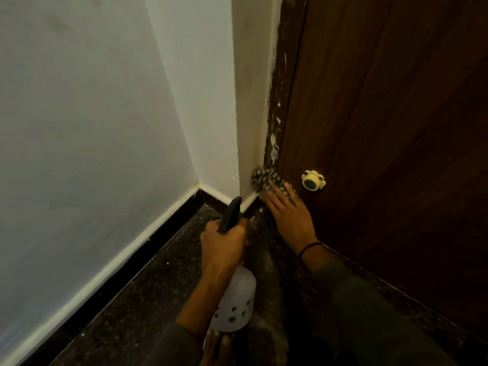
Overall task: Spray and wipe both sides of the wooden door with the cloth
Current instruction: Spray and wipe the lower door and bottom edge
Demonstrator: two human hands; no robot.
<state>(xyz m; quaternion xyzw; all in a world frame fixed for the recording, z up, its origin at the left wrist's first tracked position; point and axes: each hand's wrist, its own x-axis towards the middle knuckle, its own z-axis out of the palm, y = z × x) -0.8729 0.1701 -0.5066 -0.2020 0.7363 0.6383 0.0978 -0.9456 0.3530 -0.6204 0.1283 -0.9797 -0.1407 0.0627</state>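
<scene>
Step in hand: wiping, low on this face of the wooden door [383, 114], at the edge strip by the frame.

Right hand [289, 215]: fingers [274, 192] straight and slightly spread, laid flat on the checked cloth [264, 180] and pressing it to the wood. The cloth is bunched beyond the fingertips and bears on the paint-flecked door frame [280, 114] where it meets the white wall [92, 114]. A yellow knob [313, 180] sits on the door just to the outer side of these fingers, apart from them. There is a dark band [310, 248] on the wrist.

Left hand [224, 241]: fingers curled round the neck of the spray bottle [235, 302]. The black nozzle [230, 215] projects past the knuckles toward the frame's foot, and the white body hangs below the palm, over the dark speckled floor [158, 299]. Whether a finger is on the trigger, I cannot tell.

Judgement: the lowest corner of this side is being worked. Nothing here shows how much of the panel above is done, or the other side.

Next move calls for:
- firm flat pressure, dragging the cloth away from the frame across the bottom of the door
- passing around the knob, not over it
- the nozzle turned onto the wood, clear of the wiping fingers, if a fresh spray is wanted.
</scene>
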